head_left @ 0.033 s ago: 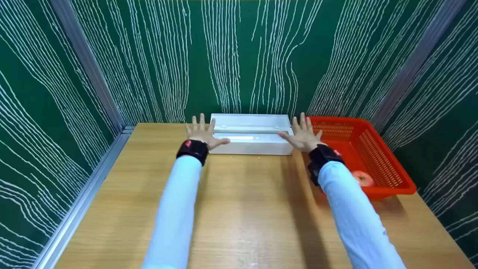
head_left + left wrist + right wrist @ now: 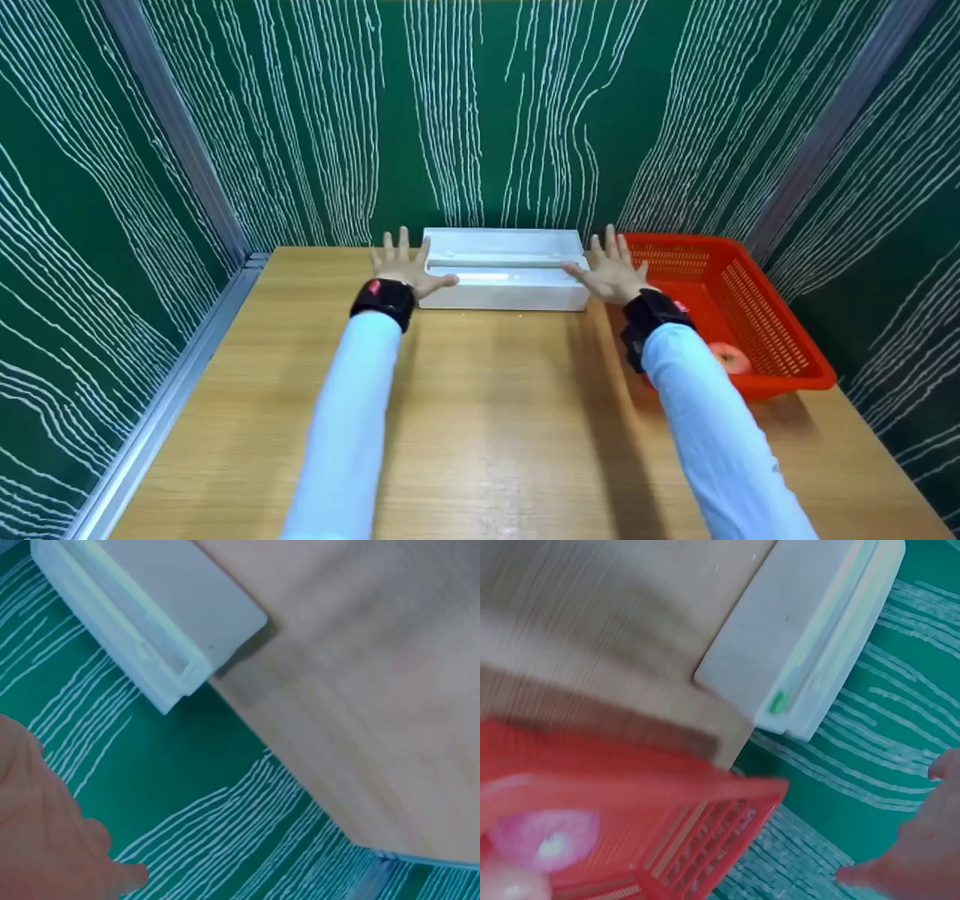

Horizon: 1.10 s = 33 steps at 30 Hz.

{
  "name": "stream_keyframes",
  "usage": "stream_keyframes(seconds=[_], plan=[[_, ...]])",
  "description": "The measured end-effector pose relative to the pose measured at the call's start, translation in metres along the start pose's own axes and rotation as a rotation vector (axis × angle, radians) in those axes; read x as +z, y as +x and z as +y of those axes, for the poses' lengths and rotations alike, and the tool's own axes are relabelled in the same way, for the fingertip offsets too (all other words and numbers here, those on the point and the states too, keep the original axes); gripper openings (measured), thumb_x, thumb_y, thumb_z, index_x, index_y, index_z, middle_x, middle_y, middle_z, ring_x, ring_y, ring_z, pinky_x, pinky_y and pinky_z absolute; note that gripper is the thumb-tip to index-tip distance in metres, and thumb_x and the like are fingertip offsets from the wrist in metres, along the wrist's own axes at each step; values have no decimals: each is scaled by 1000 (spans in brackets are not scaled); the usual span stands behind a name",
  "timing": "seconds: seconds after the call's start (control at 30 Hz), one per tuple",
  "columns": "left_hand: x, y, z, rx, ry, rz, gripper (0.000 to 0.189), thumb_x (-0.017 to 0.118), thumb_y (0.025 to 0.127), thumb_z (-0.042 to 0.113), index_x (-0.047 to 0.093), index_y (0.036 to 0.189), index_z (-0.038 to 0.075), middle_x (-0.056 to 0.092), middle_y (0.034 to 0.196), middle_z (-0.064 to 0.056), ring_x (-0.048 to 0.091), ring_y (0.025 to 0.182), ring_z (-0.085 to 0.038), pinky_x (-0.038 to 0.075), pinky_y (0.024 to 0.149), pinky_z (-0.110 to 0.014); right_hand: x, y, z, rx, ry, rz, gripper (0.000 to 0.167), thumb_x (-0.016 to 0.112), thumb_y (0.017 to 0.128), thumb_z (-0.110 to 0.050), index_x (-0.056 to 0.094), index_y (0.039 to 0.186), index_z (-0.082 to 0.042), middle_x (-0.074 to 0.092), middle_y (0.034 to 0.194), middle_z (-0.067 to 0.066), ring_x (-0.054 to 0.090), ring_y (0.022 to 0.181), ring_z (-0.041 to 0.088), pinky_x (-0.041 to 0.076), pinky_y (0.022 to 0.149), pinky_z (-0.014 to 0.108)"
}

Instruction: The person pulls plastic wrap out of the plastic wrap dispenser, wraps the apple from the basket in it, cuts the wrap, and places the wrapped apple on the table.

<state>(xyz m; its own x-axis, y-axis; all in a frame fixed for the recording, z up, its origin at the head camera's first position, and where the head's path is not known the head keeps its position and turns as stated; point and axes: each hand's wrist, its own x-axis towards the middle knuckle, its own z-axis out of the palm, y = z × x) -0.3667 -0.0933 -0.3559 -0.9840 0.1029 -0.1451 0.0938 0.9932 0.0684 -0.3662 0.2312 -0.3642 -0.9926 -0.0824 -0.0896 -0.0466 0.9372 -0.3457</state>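
Observation:
My left hand is held up with fingers spread, its thumb overlapping the left end of a long white box in the head view. The box's hinged lid stands raised against the back. At the box's right end my right hand is spread too, palm away from me, holding nothing. A small green patch shows inside the box in the right wrist view. Beyond the right wrist sits a red plastic basket holding an apple, partly hidden by the basket's near wall in the head view.
A wooden table carries the box and basket. Green panels with wavy white lines enclose its back and sides, framed by metal posts. Another pale round thing is cut off at the right wrist view's lower left corner.
The left hand has shifted very slightly left, and the right hand very slightly right. Box, basket and apple stay where they were.

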Motion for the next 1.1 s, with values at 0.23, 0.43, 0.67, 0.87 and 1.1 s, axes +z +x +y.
stream_keyframes(seconds=[0.23,0.43,0.67,0.87,1.1], plan=[[2,11,-9,123,-10,50,56,56,87,39,45,134,9,49,133,-17,46,121,-34,42,96,-50,-4,10,24,-29,7,94,41,55,90,-32,60,114,1,59,113,21,54,99,35,44,90,51],[29,32,-6,240,-14,206,30,62,84,18,65,113,8,67,108,-11,62,96,-29,52,80,-42,10,23,33,-83,-93,64,20,54,87,-8,67,98,2,64,83,16,55,72,27,51,72,43],[60,49,4,258,-102,177,27,61,86,15,64,112,6,66,110,-10,61,101,-28,49,87,-40,34,35,26,-123,-150,26,32,54,87,-3,59,117,3,63,109,23,61,88,33,50,84,49],[90,61,5,251,-124,201,23,65,83,8,62,104,2,66,102,-14,62,95,-30,50,83,-41,54,48,24,-141,-224,-29,39,54,86,-2,53,125,1,64,105,24,61,83,32,51,80,50],[110,77,11,347,-29,366,32,67,77,3,59,107,-5,60,116,-18,56,109,-31,44,96,-37,76,70,19,-194,-260,-81,51,51,86,4,41,135,-2,48,133,23,52,113,38,41,96,52]])
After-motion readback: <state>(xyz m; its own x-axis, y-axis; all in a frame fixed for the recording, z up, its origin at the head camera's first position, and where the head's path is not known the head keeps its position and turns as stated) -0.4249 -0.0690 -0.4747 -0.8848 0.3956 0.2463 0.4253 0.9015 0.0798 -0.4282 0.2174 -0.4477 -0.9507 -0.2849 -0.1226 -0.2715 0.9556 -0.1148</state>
